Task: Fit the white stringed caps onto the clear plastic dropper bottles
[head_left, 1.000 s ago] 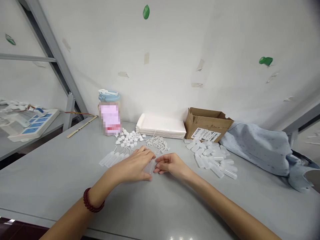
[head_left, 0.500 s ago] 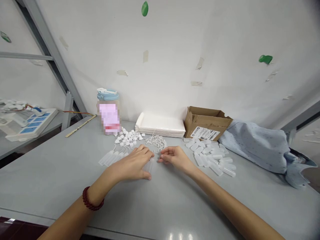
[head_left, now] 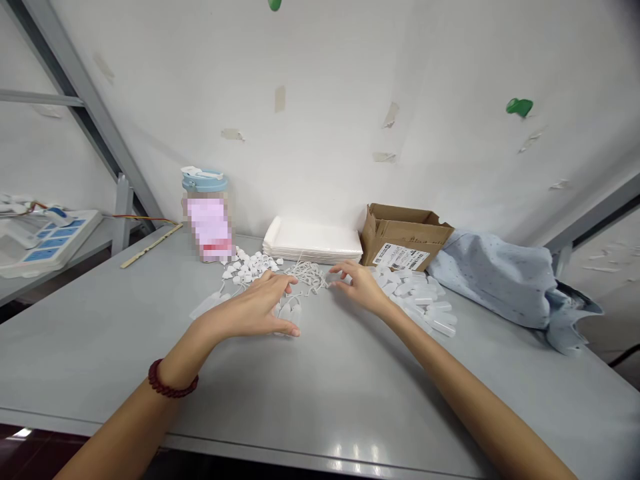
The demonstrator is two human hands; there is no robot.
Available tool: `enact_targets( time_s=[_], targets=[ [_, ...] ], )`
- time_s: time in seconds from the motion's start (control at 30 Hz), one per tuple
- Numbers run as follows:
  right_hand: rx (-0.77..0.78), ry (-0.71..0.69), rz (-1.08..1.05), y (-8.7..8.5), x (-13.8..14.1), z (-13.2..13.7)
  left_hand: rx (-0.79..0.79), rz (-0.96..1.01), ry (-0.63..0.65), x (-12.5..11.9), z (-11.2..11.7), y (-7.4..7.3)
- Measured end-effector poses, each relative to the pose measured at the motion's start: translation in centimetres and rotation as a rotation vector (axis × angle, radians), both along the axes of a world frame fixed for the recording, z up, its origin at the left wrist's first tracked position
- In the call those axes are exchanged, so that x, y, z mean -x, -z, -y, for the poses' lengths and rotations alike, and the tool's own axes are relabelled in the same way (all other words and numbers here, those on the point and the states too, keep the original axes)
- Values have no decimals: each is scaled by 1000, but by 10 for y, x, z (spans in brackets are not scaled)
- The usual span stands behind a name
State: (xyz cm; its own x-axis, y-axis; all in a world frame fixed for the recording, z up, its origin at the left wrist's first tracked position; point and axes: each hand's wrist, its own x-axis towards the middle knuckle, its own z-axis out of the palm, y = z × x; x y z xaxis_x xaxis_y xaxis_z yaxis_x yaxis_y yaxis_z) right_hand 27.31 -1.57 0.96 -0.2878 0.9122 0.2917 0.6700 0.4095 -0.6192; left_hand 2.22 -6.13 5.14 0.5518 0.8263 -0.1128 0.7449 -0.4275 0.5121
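Observation:
My left hand [head_left: 260,303] is spread low over the grey table, thumb stretched out apart from the fingers. Several translucent plastic sleeves [head_left: 290,310] with white cords lie beside and partly beneath it. More corded sleeves [head_left: 207,305] rest left of that hand. My right hand [head_left: 357,283] is at the left edge of a pile of loose translucent sleeves [head_left: 423,293], its thumb and fingers curled around a faint translucent sleeve [head_left: 333,276]. Between the hands, farther back, is a tangle of white cords [head_left: 307,275]. Small white caps [head_left: 250,267] are heaped behind my left hand.
A stack of white sheets [head_left: 315,243], an open cardboard box [head_left: 405,237] and a blue-lidded jar [head_left: 207,220] stand along the wall. Bluish cloth [head_left: 500,280] lies at right. A yellowish strip [head_left: 153,245] lies at left, near a white device with blue panels [head_left: 55,243].
My right hand has moved right and away from me, from the cords to the sleeve pile. My left hand has spread wider, showing the sleeves beside it. The camera view has shifted slightly.

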Motion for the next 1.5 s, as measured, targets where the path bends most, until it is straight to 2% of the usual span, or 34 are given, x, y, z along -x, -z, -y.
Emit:
enact_targets(
  time_s=[0.1,0.33,0.6,0.87,1.03,1.13,1.27,1.33,1.5],
  targets=[
    [-50,-42,93,9,6,2,-5,14,-20,-2,0,0],
    [-150,-4,184,23,16,6,-73,87,-69,-2,-4,9],
    [-258,84,93,21,8,1,-124,135,-143,-7,0,5],
    [-309,80,110,23,7,2,-157,163,-169,-10,0,7],
    [-348,14,138,16,0,2,-165,157,-183,-11,1,6],
    [-349,47,77,8,2,3,-180,173,-177,-13,2,5],
    [-303,140,-67,-4,15,11,-287,239,-129,-18,2,9],
    [-232,143,-148,-9,24,20,-354,275,-98,-23,3,12],
    [189,52,-549,-18,37,46,-451,340,-37,-35,8,15]
  ],
)
